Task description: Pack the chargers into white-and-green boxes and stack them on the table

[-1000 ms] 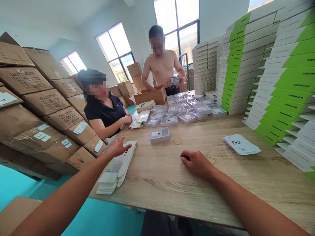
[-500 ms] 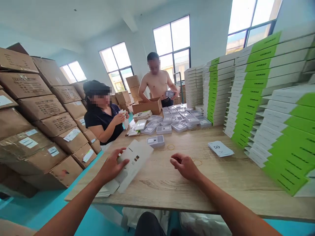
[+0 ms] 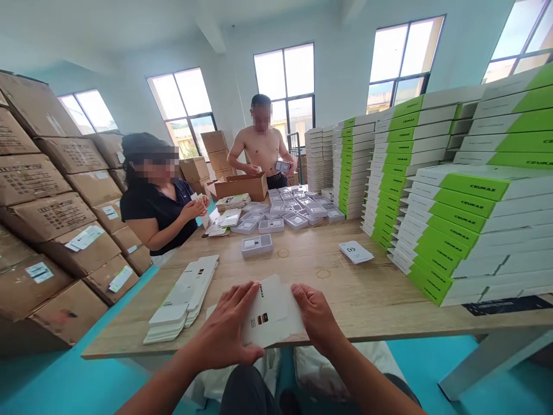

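Hands: left hand (image 3: 231, 323) lies over the blank's left part, thumb along its near edge; right hand (image 3: 317, 314) pinches its right edge, fingers curled.
Carton blank (image 3: 276, 308): between both hands, at near tabletop edge; printed face up, flap end pointing away from wearer; long axis can't be told, left hand covers part.
Floor: turquoise (image 3: 103, 380).
Tabletop: wood-grain (image 3: 302, 262).
On it, left: flat carton pile (image 3: 184, 297), long axis running away and rightward.
Mid: single grey tray (image 3: 257, 246); card stack (image 3: 355, 252) to its right.
Right: green-white box stacks (image 3: 458, 230).
Far end: tray heap (image 3: 298, 207), two co-workers (image 3: 159, 213).
Room: brown boxes (image 3: 56, 219) left, pale walls, windows (image 3: 285, 75) behind.
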Available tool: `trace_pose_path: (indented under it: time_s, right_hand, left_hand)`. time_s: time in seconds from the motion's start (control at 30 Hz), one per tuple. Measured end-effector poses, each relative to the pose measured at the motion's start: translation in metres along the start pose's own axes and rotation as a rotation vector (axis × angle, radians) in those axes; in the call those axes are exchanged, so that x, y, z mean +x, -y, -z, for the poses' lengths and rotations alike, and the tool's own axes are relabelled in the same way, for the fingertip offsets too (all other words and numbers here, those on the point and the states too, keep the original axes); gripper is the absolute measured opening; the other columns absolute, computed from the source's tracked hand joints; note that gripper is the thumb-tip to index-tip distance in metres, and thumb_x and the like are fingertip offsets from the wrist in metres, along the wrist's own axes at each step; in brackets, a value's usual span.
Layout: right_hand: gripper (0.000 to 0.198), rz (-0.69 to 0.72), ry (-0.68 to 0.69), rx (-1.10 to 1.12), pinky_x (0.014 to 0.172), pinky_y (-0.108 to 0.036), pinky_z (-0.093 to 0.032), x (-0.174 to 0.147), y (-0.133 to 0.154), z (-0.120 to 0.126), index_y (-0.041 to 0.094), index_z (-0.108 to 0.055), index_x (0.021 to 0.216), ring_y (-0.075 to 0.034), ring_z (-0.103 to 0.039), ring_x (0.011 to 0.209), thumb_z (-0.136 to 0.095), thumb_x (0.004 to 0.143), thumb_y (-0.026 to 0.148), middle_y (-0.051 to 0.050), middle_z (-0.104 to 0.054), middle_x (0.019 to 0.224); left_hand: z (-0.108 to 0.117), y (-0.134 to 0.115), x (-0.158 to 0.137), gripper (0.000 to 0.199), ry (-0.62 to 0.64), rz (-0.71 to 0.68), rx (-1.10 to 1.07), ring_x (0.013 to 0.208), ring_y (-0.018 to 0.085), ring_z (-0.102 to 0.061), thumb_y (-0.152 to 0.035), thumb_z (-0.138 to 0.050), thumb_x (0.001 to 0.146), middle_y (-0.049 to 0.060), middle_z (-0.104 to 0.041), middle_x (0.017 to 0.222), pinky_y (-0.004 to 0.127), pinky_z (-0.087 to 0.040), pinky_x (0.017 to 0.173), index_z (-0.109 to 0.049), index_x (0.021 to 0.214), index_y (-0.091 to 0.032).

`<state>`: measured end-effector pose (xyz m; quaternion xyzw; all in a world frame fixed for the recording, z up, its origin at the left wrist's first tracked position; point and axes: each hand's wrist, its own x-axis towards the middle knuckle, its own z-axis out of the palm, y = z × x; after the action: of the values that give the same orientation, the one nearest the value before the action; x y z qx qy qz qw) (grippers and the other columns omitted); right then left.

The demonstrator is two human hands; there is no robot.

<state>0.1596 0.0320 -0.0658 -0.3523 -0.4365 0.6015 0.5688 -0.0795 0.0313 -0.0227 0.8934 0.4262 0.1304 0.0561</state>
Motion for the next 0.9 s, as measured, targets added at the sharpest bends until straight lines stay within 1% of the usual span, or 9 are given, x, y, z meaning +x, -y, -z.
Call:
trace_pose_path:
  time_s: [0.1,0.2,0.3,0.37,0.53,0.67,0.77,0.83,0.9]
  right_hand:
    - [0.048,0.134,-0.044,-0.335,0.056,-0.026,-0.039,-0.005,0.002,0.011,0.018,-0.064,0.077,-0.016,-0.052,0.064,-0.053,0.093,0.062,-0.001,-0.062,0.068]
    - [0.038,0.159,-0.09,-0.504,0.059,-0.027,-0.042,-0.01,0.006,0.017,0.017,-0.072,0.1,-0.019,-0.059,0.069,-0.057,0.091,0.052,-0.004,-0.069,0.077]
    - [0.054,-0.018,-0.011,-0.315,0.055,-0.026,-0.043,-0.017,0.009,0.017,0.018,-0.063,0.127,-0.018,-0.061,0.063,-0.069,0.084,0.049,-0.002,-0.072,0.077]
    - [0.062,-0.138,0.117,-0.101,0.06,-0.027,-0.047,-0.023,0.011,0.015,0.021,-0.061,0.132,-0.018,-0.065,0.065,-0.077,0.079,0.049,-0.001,-0.074,0.082]
    - [0.048,-0.221,0.279,0.105,0.065,-0.029,-0.05,-0.033,0.013,0.014,0.017,-0.076,0.105,-0.019,-0.068,0.065,-0.084,0.074,0.052,-0.004,-0.076,0.079]
    - [0.048,-0.14,0.2,-0.018,0.064,-0.032,-0.051,-0.03,0.021,0.018,0.017,-0.079,0.096,-0.02,-0.066,0.064,-0.081,0.073,0.059,-0.002,-0.074,0.071]
    - [0.056,-0.104,0.114,-0.051,0.069,-0.035,-0.053,-0.031,0.032,0.018,0.019,-0.076,0.106,-0.024,-0.068,0.073,-0.078,0.074,0.064,-0.003,-0.075,0.076]
    - [0.06,-0.035,0.004,0.029,0.077,-0.037,-0.054,-0.037,0.037,0.013,0.022,-0.069,0.119,-0.026,-0.069,0.09,-0.066,0.082,0.07,-0.007,-0.076,0.097]
    - [0.057,0.097,-0.115,-0.002,0.085,-0.037,-0.052,-0.047,0.035,0.003,0.025,-0.063,0.124,-0.025,-0.065,0.106,-0.053,0.092,0.071,-0.008,-0.072,0.115]
  left_hand:
    - [-0.002,-0.004,0.0,0.133,-0.022,-0.074,0.031,0.15,0.046,-0.025,-0.035,-0.086,0.059,0.015,-0.026,0.167,0.065,-0.021,0.122,-0.003,0.163,-0.032]
    - [-0.003,-0.004,0.003,0.129,-0.062,-0.159,0.046,0.149,0.047,-0.027,-0.037,-0.083,0.06,0.016,-0.025,0.167,0.064,-0.021,0.121,-0.006,0.163,-0.032]
    - [-0.003,-0.004,0.006,0.122,-0.056,-0.21,0.083,0.148,0.048,-0.029,-0.039,-0.082,0.06,0.016,-0.024,0.168,0.064,-0.02,0.12,-0.015,0.162,-0.03]
    - [-0.003,-0.006,0.006,0.121,-0.034,-0.252,0.095,0.149,0.049,-0.028,-0.042,-0.081,0.061,0.016,-0.022,0.169,0.065,-0.02,0.12,-0.016,0.162,-0.029]
    - [-0.01,-0.013,0.008,0.126,0.035,-0.31,0.086,0.15,0.047,-0.025,-0.049,-0.083,0.063,0.017,-0.018,0.17,0.063,-0.018,0.121,-0.008,0.163,-0.029]
    - [-0.019,-0.019,0.013,0.122,-0.021,-0.233,0.074,0.149,0.042,-0.03,-0.029,-0.082,0.065,0.018,-0.032,0.164,0.061,-0.02,0.122,-0.008,0.163,-0.025]
    - [-0.011,-0.026,0.017,0.101,-0.078,-0.185,-0.026,0.148,0.04,-0.034,-0.019,-0.076,0.071,0.016,-0.042,0.16,0.061,-0.018,0.123,-0.027,0.159,-0.025]
    - [-0.001,-0.034,0.018,0.079,-0.116,-0.076,-0.248,0.145,0.039,-0.04,-0.024,-0.074,0.079,0.013,-0.051,0.154,0.059,-0.024,0.122,-0.044,0.152,-0.026]
    - [0.007,-0.046,0.02,0.057,-0.085,0.129,-0.646,0.13,0.04,-0.057,-0.041,-0.072,0.085,0.013,-0.067,0.136,0.055,-0.043,0.111,-0.061,0.139,-0.024]
